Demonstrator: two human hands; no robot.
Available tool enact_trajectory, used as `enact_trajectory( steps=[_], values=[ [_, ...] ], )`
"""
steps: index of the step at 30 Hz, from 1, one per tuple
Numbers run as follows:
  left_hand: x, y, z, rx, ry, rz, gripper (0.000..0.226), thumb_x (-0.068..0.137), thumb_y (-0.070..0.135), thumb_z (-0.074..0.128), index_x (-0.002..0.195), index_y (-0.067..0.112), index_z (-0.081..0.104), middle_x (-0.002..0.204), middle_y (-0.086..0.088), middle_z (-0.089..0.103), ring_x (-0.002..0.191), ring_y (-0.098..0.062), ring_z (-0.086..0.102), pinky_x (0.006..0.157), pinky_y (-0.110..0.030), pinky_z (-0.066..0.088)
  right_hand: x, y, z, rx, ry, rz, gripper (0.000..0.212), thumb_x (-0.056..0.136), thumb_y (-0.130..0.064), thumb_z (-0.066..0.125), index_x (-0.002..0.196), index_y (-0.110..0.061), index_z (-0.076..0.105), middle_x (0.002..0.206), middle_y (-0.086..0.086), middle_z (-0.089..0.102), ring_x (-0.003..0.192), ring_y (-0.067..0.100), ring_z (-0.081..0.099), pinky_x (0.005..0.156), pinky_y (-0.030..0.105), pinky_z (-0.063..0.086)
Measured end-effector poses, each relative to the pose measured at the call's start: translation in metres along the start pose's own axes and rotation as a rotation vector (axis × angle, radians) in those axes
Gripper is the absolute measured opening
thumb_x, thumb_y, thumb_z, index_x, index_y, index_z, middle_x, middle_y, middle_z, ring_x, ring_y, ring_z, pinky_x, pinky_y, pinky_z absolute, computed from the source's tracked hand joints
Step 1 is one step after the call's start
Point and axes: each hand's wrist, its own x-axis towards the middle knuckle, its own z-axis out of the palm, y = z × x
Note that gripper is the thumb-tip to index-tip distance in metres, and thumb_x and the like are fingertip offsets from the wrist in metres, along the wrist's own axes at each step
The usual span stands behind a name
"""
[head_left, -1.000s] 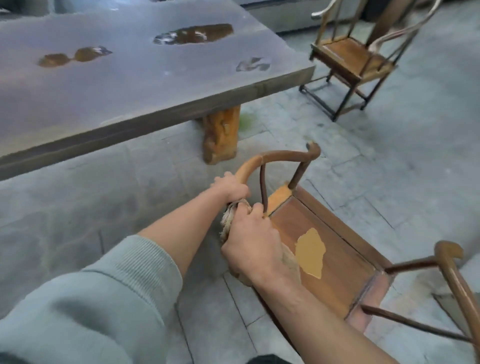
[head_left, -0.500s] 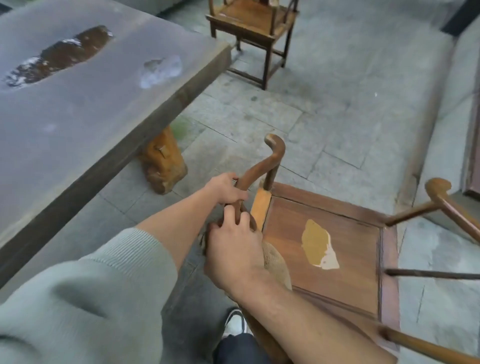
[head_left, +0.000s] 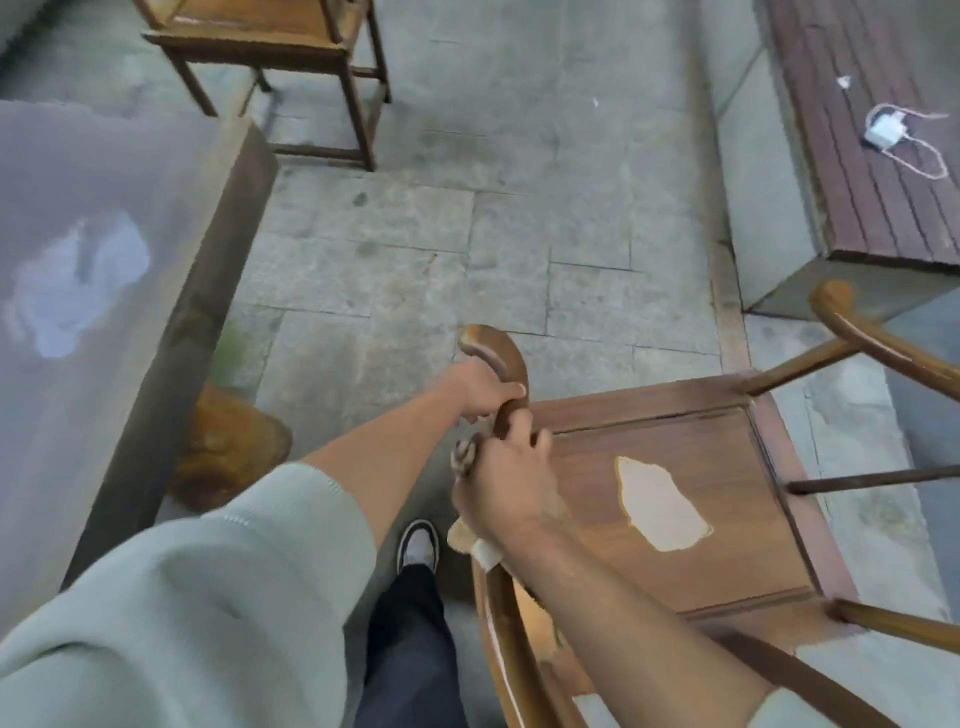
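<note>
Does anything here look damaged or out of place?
Yes. The chair seat has a pale, ragged patch where the finish seems gone. A puddle lies on the table, and a white charger lies loose on the bench. The left hand grips the chair arm; the right hand holds a cloth.

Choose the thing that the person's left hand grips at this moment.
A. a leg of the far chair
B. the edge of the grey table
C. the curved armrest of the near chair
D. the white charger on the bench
C: the left hand is curled round the curved armrest just below its tip, while the right hand holds a cloth lower on the same rail.
</note>
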Motion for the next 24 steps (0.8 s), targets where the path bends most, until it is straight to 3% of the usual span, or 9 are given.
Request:
enact_trajectory(
  steps=[4,8,11,13,15,19,22,24],
  values=[
    [0.063,-0.007,-0.007,-0.190,0.130,0.021,0.055,0.099,0.043,0.044,0.079,0.001,0.073,0.081,-0.017,0.072,0.085,-0.034,0.068,0.077,-0.037,0.054,0.079,0.012,0.000,0.103,0.110,0.159,0.017,0.082,-0.026,0.058,0.097,-0.033,0.063,0.114,-0.001,0.033,0.105,0.025,0.031,0.087,0.037,0.039],
    [0.091,-0.023,-0.003,-0.495,0.435,-0.145,0.055,0.095,0.043,0.051,0.060,0.004,0.067,0.052,-0.007,0.059,0.054,-0.026,0.056,0.051,-0.035,0.042,0.135,0.033,-0.006,0.197,0.110,0.121,0.023,0.077,-0.032,0.070,0.098,-0.039,0.066,0.104,-0.013,0.032,0.101,0.012,0.022,0.095,0.033,0.034],
    [0.110,-0.032,-0.008,-0.658,0.591,-0.213,0.054,0.090,0.033,0.058,0.043,0.009,0.053,0.041,-0.004,0.048,0.041,-0.020,0.047,0.047,-0.032,0.036,0.179,0.039,-0.014,0.181,0.041,0.045,0.039,0.078,-0.033,0.073,0.113,-0.045,0.060,0.120,-0.015,0.032,0.110,0.017,0.031,0.093,0.034,0.041],
    [0.130,-0.043,-0.015,-0.827,0.596,-0.288,0.046,0.087,0.025,0.056,0.045,0.009,0.048,0.048,-0.012,0.053,0.045,-0.028,0.055,0.047,-0.034,0.043,0.210,0.032,-0.017,0.107,-0.011,-0.028,0.053,0.080,-0.036,0.076,0.125,-0.050,0.052,0.131,-0.011,0.037,0.114,0.020,0.038,0.092,0.036,0.045],
    [0.143,-0.054,-0.021,-0.975,0.537,-0.320,0.036,0.089,0.022,0.054,0.056,0.010,0.050,0.055,-0.011,0.055,0.042,-0.022,0.057,0.042,-0.030,0.043,0.235,0.019,-0.023,0.005,-0.106,-0.088,0.061,0.079,-0.046,0.079,0.132,-0.052,0.047,0.127,-0.008,0.045,0.110,0.019,0.044,0.086,0.039,0.047],
    [0.160,-0.074,-0.030,-1.119,0.417,-0.325,0.020,0.095,0.018,0.048,0.079,0.012,0.056,0.067,-0.008,0.056,0.052,-0.021,0.055,0.050,-0.031,0.048,0.258,-0.005,-0.023,-0.243,-0.133,-0.262,0.031,0.084,-0.054,0.071,0.110,-0.041,0.061,0.089,-0.011,0.047,0.087,0.016,0.053,0.077,0.037,0.046],
    [0.162,-0.081,-0.031,-1.202,0.403,-0.354,0.025,0.094,0.024,0.050,0.074,0.011,0.059,0.061,-0.008,0.058,0.051,-0.023,0.057,0.048,-0.029,0.047,0.267,-0.019,-0.009,-0.331,0.022,-0.390,0.014,0.090,-0.045,0.064,0.101,-0.037,0.063,0.085,-0.011,0.045,0.081,0.015,0.045,0.077,0.039,0.041],
    [0.160,-0.083,-0.030,-1.186,0.440,-0.361,0.034,0.096,0.032,0.050,0.071,0.010,0.060,0.057,-0.006,0.061,0.052,-0.022,0.060,0.049,-0.030,0.048,0.275,-0.023,-0.006,-0.231,0.090,-0.334,0.007,0.092,-0.041,0.062,0.097,-0.037,0.061,0.086,-0.010,0.051,0.080,0.015,0.053,0.076,0.038,0.045]
  ],
)
